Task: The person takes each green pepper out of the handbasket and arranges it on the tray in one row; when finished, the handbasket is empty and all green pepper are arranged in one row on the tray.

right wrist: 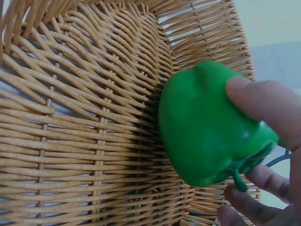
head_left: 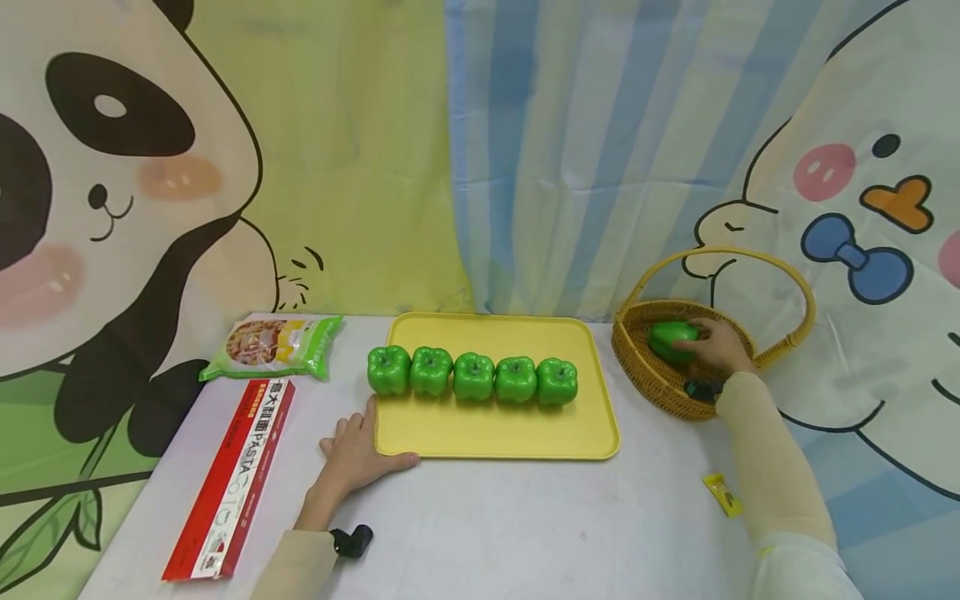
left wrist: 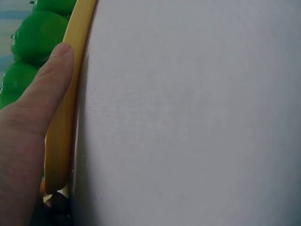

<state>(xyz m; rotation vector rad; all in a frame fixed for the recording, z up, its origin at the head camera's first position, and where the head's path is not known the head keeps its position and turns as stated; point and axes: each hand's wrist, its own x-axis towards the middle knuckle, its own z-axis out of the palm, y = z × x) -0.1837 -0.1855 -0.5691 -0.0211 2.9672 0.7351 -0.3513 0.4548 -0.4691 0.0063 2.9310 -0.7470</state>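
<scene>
My right hand [head_left: 722, 347] grips a green bell pepper [right wrist: 207, 125] inside the wicker basket [head_left: 637, 375]; in the right wrist view the thumb lies on the pepper's side and the other fingers curl round near its stem. No other pepper shows in the basket. At the left front corner of the yellow tray [head_left: 495, 437], my left hand [head_left: 352, 458] rests with spread fingers, thumb along the front rim. The left wrist view shows that thumb [left wrist: 51, 77] against the rim. A row of several green bell peppers [head_left: 473, 377] sits across the tray, the leftmost at its left edge.
A red and white pasta box [head_left: 232, 479] lies on the left of the white table, with a green food packet [head_left: 273, 346] behind it. A small yellow sachet [head_left: 722, 495] lies in front of the basket. The basket's tall handle [head_left: 720, 250] arches over it. A printed curtain [head_left: 525, 167] hangs behind.
</scene>
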